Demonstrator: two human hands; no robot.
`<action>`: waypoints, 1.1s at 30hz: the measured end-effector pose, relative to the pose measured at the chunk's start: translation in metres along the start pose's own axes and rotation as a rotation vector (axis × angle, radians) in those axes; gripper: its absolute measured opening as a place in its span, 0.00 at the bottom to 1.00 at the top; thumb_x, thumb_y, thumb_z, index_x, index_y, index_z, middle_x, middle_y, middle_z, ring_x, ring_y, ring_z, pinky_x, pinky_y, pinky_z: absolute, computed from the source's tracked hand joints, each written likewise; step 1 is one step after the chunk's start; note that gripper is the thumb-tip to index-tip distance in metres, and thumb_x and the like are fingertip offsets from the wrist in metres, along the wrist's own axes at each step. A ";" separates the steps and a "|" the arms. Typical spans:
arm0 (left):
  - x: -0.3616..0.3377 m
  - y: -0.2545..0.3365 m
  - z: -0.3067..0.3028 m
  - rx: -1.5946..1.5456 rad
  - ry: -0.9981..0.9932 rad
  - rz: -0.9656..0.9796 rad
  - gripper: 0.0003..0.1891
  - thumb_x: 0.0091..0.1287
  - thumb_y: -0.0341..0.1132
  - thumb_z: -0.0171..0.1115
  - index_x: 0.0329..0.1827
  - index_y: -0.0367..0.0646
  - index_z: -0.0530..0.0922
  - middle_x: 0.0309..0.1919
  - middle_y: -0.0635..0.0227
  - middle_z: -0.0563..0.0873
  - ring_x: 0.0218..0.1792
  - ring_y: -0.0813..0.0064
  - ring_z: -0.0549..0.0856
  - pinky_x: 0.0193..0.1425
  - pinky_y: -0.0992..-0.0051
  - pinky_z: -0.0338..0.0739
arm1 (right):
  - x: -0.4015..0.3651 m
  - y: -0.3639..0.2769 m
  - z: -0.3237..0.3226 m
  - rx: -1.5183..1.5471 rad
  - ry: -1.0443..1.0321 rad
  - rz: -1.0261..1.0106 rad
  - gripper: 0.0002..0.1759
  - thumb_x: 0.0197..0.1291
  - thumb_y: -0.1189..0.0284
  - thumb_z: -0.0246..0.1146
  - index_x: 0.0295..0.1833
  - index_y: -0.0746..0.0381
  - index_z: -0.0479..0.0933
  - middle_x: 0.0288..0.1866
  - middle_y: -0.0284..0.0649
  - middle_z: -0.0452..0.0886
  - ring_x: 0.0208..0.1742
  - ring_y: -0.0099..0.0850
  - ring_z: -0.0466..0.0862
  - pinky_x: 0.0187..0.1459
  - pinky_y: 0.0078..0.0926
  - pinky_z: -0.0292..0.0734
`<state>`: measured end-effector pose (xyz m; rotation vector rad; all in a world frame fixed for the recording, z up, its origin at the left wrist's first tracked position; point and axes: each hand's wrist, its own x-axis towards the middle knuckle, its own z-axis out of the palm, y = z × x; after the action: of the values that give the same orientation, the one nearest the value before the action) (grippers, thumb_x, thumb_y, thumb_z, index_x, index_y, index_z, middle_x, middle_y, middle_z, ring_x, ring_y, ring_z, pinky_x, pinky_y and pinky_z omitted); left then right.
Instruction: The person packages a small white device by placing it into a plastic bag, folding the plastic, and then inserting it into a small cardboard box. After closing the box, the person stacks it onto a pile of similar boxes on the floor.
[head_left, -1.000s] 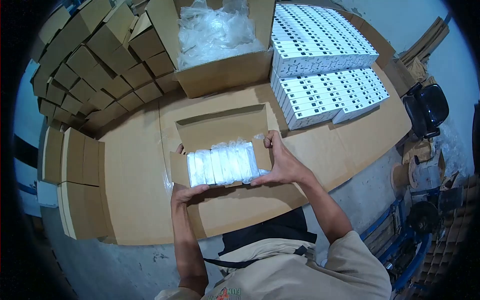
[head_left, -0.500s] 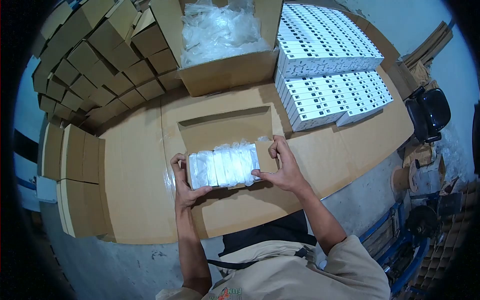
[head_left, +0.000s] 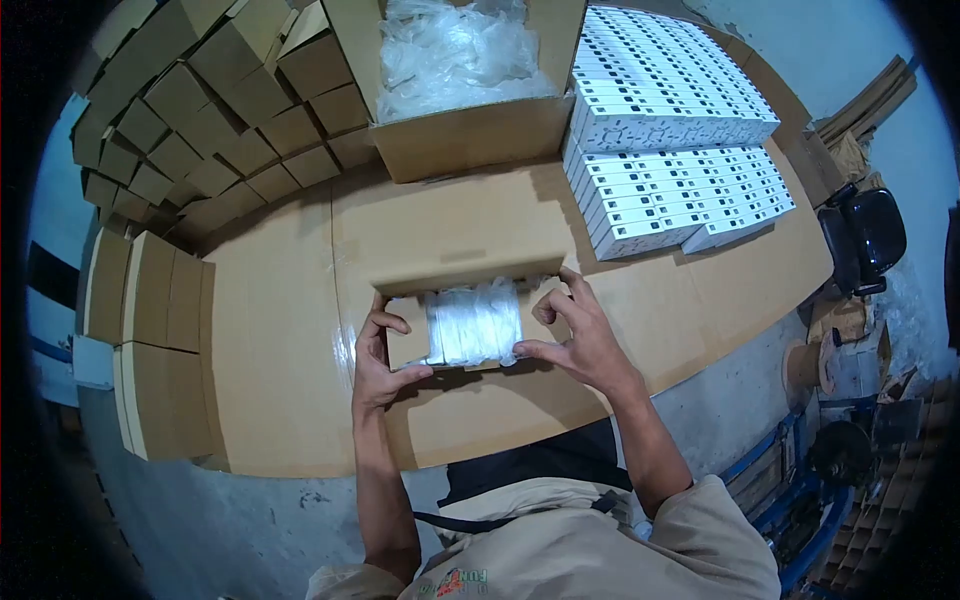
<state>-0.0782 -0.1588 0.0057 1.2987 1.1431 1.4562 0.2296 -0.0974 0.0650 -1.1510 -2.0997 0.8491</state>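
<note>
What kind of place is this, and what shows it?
Probably a packing workshop or warehouse: brown cartons are stacked at the left, white product boxes stand in rows, and the left hand and right hand hold a small carton of wrapped items.

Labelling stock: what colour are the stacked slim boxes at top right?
The slim boxes are white with small dark marks; head view shows them.

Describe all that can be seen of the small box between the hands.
The small box is plain brown cardboard, open on top, lying on the cardboard-covered table. Clear-wrapped white packs fill it. Its left end flap is folded inward; the long rear flap stands up. The left hand and right hand hold its ends.
</note>
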 end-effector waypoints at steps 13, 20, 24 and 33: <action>-0.004 0.004 0.008 -0.052 0.041 0.033 0.48 0.42 0.42 0.91 0.68 0.38 0.76 0.71 0.64 0.74 0.68 0.69 0.77 0.73 0.67 0.70 | -0.045 -0.015 0.052 0.051 0.362 -0.193 0.15 0.50 0.74 0.80 0.46 0.52 0.90 0.84 0.65 0.53 0.85 0.64 0.55 0.81 0.59 0.55; 0.002 0.008 -0.003 -0.118 -0.009 0.027 0.45 0.51 0.49 0.89 0.69 0.37 0.77 0.71 0.61 0.75 0.66 0.66 0.80 0.72 0.64 0.73 | -0.039 -0.021 0.056 -0.057 0.363 -0.158 0.18 0.46 0.69 0.84 0.45 0.54 0.91 0.80 0.65 0.60 0.81 0.63 0.61 0.77 0.59 0.61; 0.000 -0.004 0.007 -0.108 0.179 0.117 0.36 0.58 0.49 0.85 0.63 0.38 0.78 0.62 0.60 0.79 0.66 0.62 0.80 0.74 0.59 0.73 | -0.041 -0.026 0.070 -0.011 0.403 -0.041 0.17 0.46 0.68 0.85 0.43 0.54 0.91 0.77 0.64 0.64 0.80 0.63 0.61 0.76 0.57 0.61; -0.011 -0.008 0.010 -0.148 0.140 0.286 0.27 0.52 0.50 0.88 0.48 0.45 0.85 0.61 0.60 0.77 0.68 0.54 0.78 0.76 0.50 0.69 | -0.053 -0.014 0.079 0.084 0.416 -0.089 0.15 0.47 0.77 0.83 0.43 0.57 0.90 0.61 0.51 0.80 0.62 0.45 0.73 0.64 0.43 0.68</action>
<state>-0.0670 -0.1670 -0.0041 1.3120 0.9439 1.8305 0.1879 -0.1685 0.0163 -1.0748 -1.7429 0.5907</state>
